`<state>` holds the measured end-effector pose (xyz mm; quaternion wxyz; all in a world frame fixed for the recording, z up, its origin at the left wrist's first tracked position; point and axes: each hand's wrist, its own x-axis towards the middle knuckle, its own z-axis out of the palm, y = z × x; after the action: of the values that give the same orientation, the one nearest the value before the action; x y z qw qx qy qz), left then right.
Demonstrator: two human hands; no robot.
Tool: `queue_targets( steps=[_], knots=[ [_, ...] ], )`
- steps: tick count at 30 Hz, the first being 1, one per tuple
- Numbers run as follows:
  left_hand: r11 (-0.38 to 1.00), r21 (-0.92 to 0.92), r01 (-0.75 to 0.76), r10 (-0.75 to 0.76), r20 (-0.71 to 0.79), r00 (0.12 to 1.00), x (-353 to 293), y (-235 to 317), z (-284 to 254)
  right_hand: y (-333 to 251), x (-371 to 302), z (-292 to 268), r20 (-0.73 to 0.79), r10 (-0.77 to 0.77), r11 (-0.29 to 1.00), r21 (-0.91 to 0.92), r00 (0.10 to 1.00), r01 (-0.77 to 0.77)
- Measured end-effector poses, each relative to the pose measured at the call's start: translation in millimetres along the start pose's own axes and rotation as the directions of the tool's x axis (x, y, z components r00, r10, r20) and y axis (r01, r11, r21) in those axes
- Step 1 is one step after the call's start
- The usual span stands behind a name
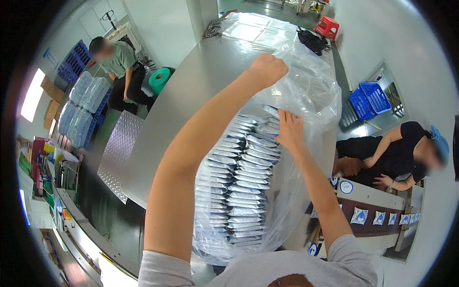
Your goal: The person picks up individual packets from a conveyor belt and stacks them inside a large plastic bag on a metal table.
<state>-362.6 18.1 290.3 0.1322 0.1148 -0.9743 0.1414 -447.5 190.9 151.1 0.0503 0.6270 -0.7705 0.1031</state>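
Observation:
Two long rows of slim white-and-blue sealed packets (pixel 248 184) stand on edge, packed close together inside a large clear plastic bag (pixel 291 205) on the metal table. My left hand (pixel 268 71) is closed in a fist beyond the far end of the rows, at the bag's loose film; the film seems gripped in it, though the fingers hide the hold. At the far right end of the rows, my right hand (pixel 289 126) has its thumb and fingers around the last packets. One packet (pixel 270 111) there tilts out of line beside the fingertips.
The metal table (pixel 162 124) curves away to the left. Farther up lie plastic sheets (pixel 258 31) and a black bag (pixel 311 42). One person (pixel 122 67) sits at left; another (pixel 401 153) sits at right by a conveyor (pixel 370 229) carrying packets. A blue basket (pixel 370 100) stands at right.

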Motion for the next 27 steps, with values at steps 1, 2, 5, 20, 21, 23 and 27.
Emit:
queue_targets(
  steps=[1,2,5,20,21,23,27],
  knots=[
    [1.000,0.016,-0.013,0.013,-0.009,1.000,10,5,-5,16,8,13,0.066,0.016,0.997,-0.081,0.998,-0.010],
    [0.999,0.039,-0.019,0.020,-0.005,1.000,9,5,-6,16,12,21,0.132,0.026,0.989,-0.148,0.991,-0.006],
    [0.999,0.042,0.000,0.002,-0.062,0.998,-3,-1,-14,-1,22,41,0.457,-0.062,0.969,-0.185,0.888,0.163],
    [0.742,-0.517,0.427,-0.561,-0.128,0.818,-249,81,-104,-4,-94,-59,-0.101,-0.091,0.731,0.668,0.991,0.135],
    [0.588,-0.612,0.528,-0.720,-0.098,0.688,-286,96,-90,10,-134,-65,-0.296,0.040,0.752,0.638,0.954,0.167],
    [0.150,-0.688,0.710,-0.922,0.162,0.352,-374,136,-67,34,-217,-68,-0.399,0.323,0.750,0.661,0.858,0.025],
    [-0.612,-0.595,0.521,-0.725,0.686,-0.069,-456,242,-62,24,-374,19,0.215,0.581,0.567,0.585,0.785,-0.580]
  ],
)
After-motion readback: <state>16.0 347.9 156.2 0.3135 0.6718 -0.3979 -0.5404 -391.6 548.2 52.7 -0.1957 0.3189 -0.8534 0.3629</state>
